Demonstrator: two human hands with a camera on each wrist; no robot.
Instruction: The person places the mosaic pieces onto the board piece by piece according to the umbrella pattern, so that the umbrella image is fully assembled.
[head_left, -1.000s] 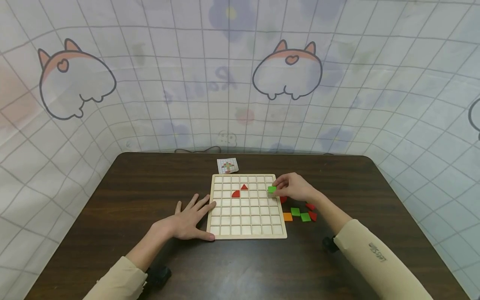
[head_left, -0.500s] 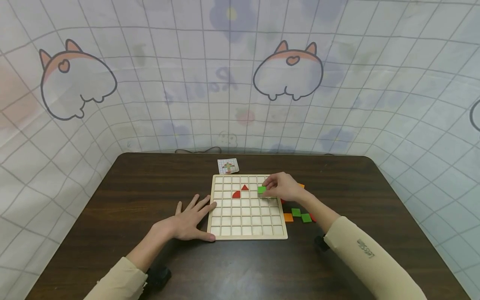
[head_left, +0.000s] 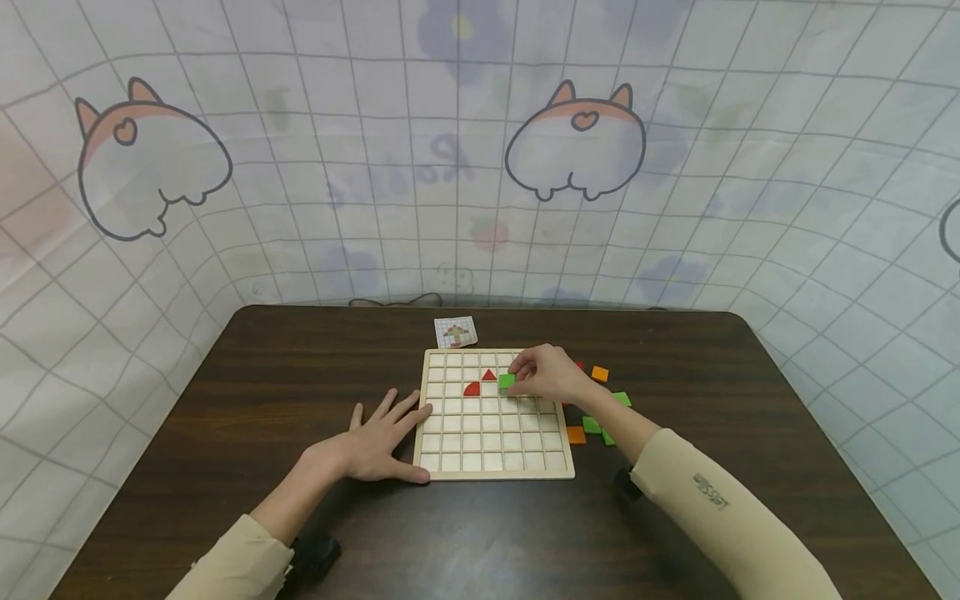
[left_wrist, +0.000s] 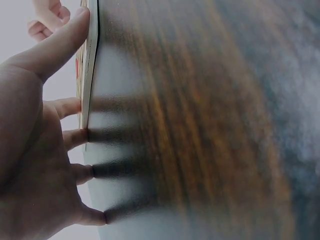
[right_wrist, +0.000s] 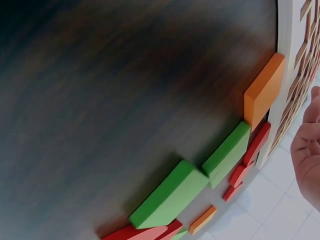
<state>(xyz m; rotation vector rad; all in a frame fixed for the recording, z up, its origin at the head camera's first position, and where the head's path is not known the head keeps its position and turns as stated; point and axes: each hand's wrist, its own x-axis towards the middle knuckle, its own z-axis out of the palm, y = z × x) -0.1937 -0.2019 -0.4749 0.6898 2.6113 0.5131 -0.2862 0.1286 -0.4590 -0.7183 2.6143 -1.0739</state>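
Observation:
A wooden grid board (head_left: 491, 437) lies on the dark table, with a red triangle (head_left: 489, 376) and a red quarter-round tile (head_left: 472, 389) in its upper cells. My right hand (head_left: 551, 377) pinches a green square tile (head_left: 506, 381) over the board, just right of the red triangle. Whether the tile touches the board I cannot tell. On the left side, my left hand (head_left: 371, 446) lies with fingers spread, thumb and fingertips at the board's edge. The left wrist view shows its thumb (left_wrist: 62, 42) against the board's rim. Only part of the right hand (right_wrist: 307, 150) shows in the right wrist view.
Loose tiles lie right of the board: an orange square (head_left: 575, 435), another orange one (head_left: 600, 374), several green ones (right_wrist: 170, 195) and several red ones (right_wrist: 257, 142). A small patterned card (head_left: 456, 332) lies behind the board. A patterned cloth (head_left: 480, 167) hangs beyond the table.
My right hand has moved left across the board with the green tile, from the right rim to beside the red triangle. The left hand has stayed in place.

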